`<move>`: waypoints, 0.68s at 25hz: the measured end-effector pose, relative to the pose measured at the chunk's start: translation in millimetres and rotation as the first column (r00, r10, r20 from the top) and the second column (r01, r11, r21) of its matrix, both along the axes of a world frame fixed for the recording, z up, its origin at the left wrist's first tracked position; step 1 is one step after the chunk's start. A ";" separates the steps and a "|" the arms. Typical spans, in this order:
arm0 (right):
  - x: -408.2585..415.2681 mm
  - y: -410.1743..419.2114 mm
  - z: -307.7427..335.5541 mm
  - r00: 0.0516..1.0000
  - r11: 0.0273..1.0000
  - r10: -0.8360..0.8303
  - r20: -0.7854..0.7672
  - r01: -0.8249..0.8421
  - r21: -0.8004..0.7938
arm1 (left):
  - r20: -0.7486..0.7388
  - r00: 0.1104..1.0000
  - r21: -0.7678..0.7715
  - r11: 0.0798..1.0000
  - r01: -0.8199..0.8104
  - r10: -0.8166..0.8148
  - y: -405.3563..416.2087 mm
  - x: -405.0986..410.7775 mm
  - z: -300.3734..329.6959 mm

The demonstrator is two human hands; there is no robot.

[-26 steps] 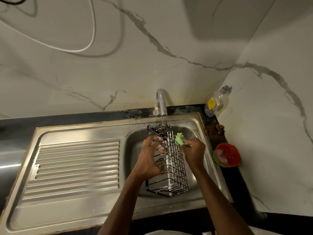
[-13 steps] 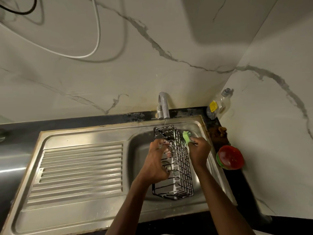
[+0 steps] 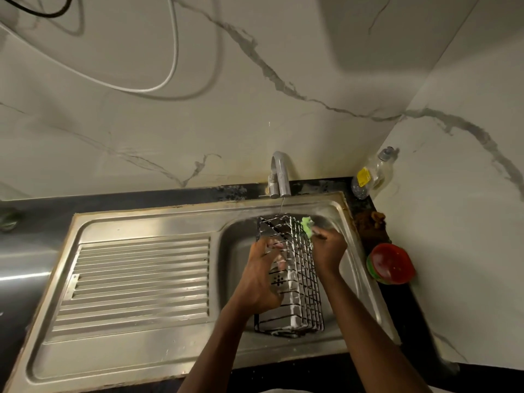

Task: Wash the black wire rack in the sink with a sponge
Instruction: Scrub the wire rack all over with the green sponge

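Over the sink [image 3: 354, 268] basin, your left hand [image 3: 262, 282] grips the rack [image 3: 300, 282], fingers curled through its wires, holding it on end under the tap [image 3: 279, 174]. Your right hand [image 3: 329, 251] pinches the sponge [image 3: 306, 224] against the rack's far right edge. Keep the left grip firm so the rack cannot twist, and draw the sponge along each wire under the thin trickle. Count: one rack, one sponge, one tap, one bottle [image 3: 371, 177] and a red bowl [image 3: 391, 263] on the counter [image 3: 397, 302].
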State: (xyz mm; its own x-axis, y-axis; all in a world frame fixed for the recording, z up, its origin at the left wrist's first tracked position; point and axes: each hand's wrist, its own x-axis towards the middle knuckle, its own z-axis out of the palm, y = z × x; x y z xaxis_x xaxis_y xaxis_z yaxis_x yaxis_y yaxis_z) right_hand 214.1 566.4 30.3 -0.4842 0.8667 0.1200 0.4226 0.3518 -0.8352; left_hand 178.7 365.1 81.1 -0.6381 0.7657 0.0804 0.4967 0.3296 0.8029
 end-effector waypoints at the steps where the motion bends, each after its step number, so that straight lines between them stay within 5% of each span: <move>1: -6.7 -2.1 8.4 0.999 1.000 0.006 -0.032 -0.006 0.005 | -0.001 1.000 -0.001 1.000 -0.002 0.002 1.0 -2.2 -0.9; 5: -19.9 -30.6 44.2 0.972 0.983 0.177 -0.153 -0.182 -0.018 | -0.004 1.000 -0.002 1.000 -0.017 0.017 2.2 -6.6 -11.0; 10: 18.0 -26.5 14.0 0.981 0.978 0.196 0.002 -0.195 -0.070 | 0.031 0.994 0.022 0.994 -0.103 0.102 -7.0 -2.7 -14.7; 17: 75.7 -79.3 52.1 0.919 0.921 0.389 -0.065 -0.389 0.002 | 0.050 0.991 0.039 0.991 -0.126 0.124 -11.2 -11.4 -26.5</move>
State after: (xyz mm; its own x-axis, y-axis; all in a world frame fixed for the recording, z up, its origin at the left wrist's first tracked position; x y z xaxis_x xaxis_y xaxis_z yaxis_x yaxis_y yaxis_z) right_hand 289.8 487.1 82.4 -0.7752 0.6130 0.1529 0.2008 0.4685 -0.8603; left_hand 167.3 353.9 54.6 -0.7325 0.6762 0.0784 0.4147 0.3520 0.8391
